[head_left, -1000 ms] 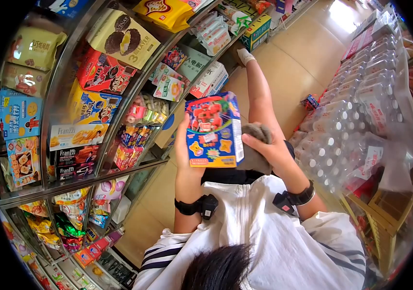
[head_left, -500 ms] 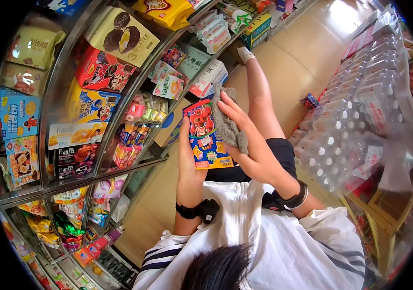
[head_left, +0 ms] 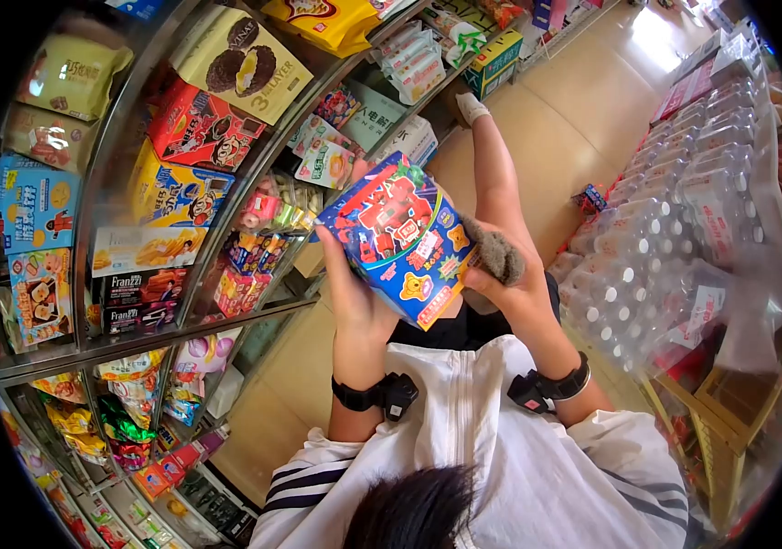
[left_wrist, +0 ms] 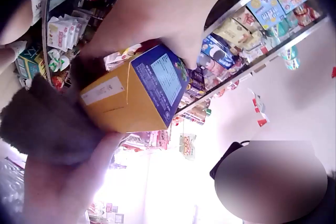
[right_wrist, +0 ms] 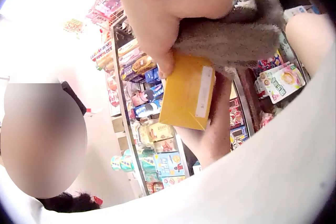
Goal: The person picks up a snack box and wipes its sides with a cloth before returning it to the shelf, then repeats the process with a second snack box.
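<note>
The blue box (head_left: 400,238) had swung since the earlier frame: its top leaned further towards the shelves on my left, its foot out to my right. The grey cloth (head_left: 501,258), which had lain across the right part of its front under my straightened fingers, had slipped off that face and sat bunched at its right edge. My right grip (head_left: 524,288) had drawn lower with it.

My left grip (head_left: 354,297) held the box from the left, thumb along the near edge and the other fingers mostly hidden behind it. It was closed only as far as the box's thickness let it, which seemed to take the weight and leave the printed front uncovered. My right grip pinched the cloth, thumb forward near the lower right corner; I judged the soft bundle there steadied that side too. From the right wrist, my thumb reached the rim of the plain orange end (right_wrist: 181,98). How tightly either one squeezed, I cannot tell.

The box was in the air between my two wrists, above my lap. Packaged snacks stood in rows on the metal shelves (head_left: 181,343) to my left, wrapped bottles (head_left: 629,256) were stacked to my right, and a small packet (head_left: 589,199) lay on the tiled floor (head_left: 537,128).
</note>
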`<state>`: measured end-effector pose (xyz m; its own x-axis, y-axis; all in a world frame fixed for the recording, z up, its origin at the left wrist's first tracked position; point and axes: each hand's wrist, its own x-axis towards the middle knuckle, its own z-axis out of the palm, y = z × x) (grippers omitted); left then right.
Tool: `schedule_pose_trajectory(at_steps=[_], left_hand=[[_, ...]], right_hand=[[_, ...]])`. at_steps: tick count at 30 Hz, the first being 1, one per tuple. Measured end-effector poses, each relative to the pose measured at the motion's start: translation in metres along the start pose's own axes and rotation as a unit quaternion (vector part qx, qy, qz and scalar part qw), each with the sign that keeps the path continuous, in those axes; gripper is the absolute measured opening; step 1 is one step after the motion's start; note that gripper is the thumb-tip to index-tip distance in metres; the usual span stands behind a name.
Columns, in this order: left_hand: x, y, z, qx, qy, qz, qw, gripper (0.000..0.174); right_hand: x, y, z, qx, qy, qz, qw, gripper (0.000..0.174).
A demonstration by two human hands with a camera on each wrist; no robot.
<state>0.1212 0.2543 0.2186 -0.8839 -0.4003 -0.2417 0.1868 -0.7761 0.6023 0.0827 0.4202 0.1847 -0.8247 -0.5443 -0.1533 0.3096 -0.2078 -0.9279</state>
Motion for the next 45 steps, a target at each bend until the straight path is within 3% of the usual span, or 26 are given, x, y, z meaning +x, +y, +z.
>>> schedule_pose_trajectory(at_steps=[6,8,9,10,11,12,14,15,16,17,18,19,20,22,28,31,32,34,36,38,42,44,45], left_hand=[[0.002,-0.004,-0.004,0.055,0.086,-0.001,0.995,0.072],[0.006,-0.006,-0.010,0.065,0.097,0.009,0.993,0.073],[0.010,-0.008,-0.025,-0.058,-0.076,-0.063,0.993,0.074],[0.013,-0.010,-0.032,-0.180,-0.246,-0.133,0.943,0.076],[0.013,-0.017,-0.033,-0.264,-0.265,-0.164,0.913,0.080],[0.009,-0.024,-0.035,-0.265,-0.265,-0.168,0.912,0.080],[-0.005,-0.032,-0.030,-0.340,-0.150,-0.144,0.917,0.079],[-0.014,-0.030,-0.018,0.110,-0.106,-0.013,0.988,0.077],[-0.013,-0.028,-0.022,0.111,-0.106,-0.013,0.988,0.077],[-0.009,-0.024,-0.029,-0.051,-0.167,-0.094,0.980,0.071],[-0.008,-0.022,-0.033,-0.211,-0.221,-0.173,0.936,0.065],[-0.016,-0.015,0.003,0.066,0.019,-0.116,0.991,0.070],[-0.015,-0.014,0.008,0.066,0.018,-0.116,0.991,0.070],[-0.010,-0.013,0.013,0.098,0.009,-0.024,0.995,0.071],[-0.009,-0.026,0.006,0.087,0.057,0.016,0.994,0.071],[-0.007,-0.024,-0.003,0.030,0.087,-0.003,0.996,0.062],[-0.006,-0.022,-0.005,0.030,0.085,-0.004,0.996,0.062],[-0.004,-0.017,-0.005,0.181,0.012,0.006,0.983,0.057],[-0.003,-0.022,-0.020,0.162,0.024,-0.025,0.986,0.054],[0.001,-0.027,-0.025,0.056,0.028,-0.050,0.997,0.058],[0.005,-0.024,-0.022,0.068,-0.014,-0.073,0.995,0.065],[0.004,-0.021,-0.014,0.065,0.002,-0.080,0.995,0.070],[0.003,-0.020,-0.015,0.068,-0.014,-0.093,0.993,0.071]], right_hand=[[0.003,-0.001,-0.003,-0.144,0.112,-0.056,0.982,0.030],[0.000,-0.008,0.014,-0.178,0.017,-0.267,0.947,0.043],[-0.005,-0.016,0.021,-0.256,-0.082,-0.259,0.928,0.052],[-0.010,-0.023,0.027,-0.331,-0.177,-0.246,0.894,0.061],[-0.011,-0.020,0.038,-0.391,-0.159,-0.284,0.861,0.057],[-0.007,-0.023,0.040,-0.392,-0.155,-0.282,0.862,0.057],[0.009,-0.032,0.038,-0.414,-0.141,-0.280,0.855,0.062],[0.016,-0.033,0.036,-0.407,-0.130,-0.272,0.862,0.071],[0.024,-0.032,0.032,-0.407,-0.130,-0.272,0.862,0.071],[0.032,-0.027,0.027,-0.381,-0.099,-0.262,0.881,0.069],[0.036,-0.019,0.023,-0.354,-0.069,-0.250,0.898,0.067],[0.038,-0.010,0.020,-0.329,-0.058,-0.244,0.910,0.065],[0.036,-0.002,0.019,-0.330,-0.058,-0.245,0.910,0.065],[0.023,0.007,0.022,-0.311,-0.038,-0.240,0.919,0.066],[0.007,-0.005,0.024,-0.276,-0.092,-0.206,0.934,0.067],[0.013,-0.006,0.021,-0.084,-0.024,-0.195,0.977,0.054],[0.012,-0.011,0.018,-0.084,-0.023,-0.196,0.977,0.054],[0.011,-0.019,0.009,0.115,-0.010,-0.035,0.993,0.049],[0.008,-0.023,0.011,0.107,-0.001,0.001,0.994,0.046],[0.009,-0.024,0.009,-0.079,-0.040,-0.129,0.988,0.045],[-0.003,-0.032,0.012,-0.021,-0.040,-0.193,0.980,0.049],[0.000,-0.026,0.009,-0.175,-0.132,-0.317,0.923,0.058],[-0.004,-0.025,0.012,-0.249,-0.128,-0.328,0.902,0.058]])
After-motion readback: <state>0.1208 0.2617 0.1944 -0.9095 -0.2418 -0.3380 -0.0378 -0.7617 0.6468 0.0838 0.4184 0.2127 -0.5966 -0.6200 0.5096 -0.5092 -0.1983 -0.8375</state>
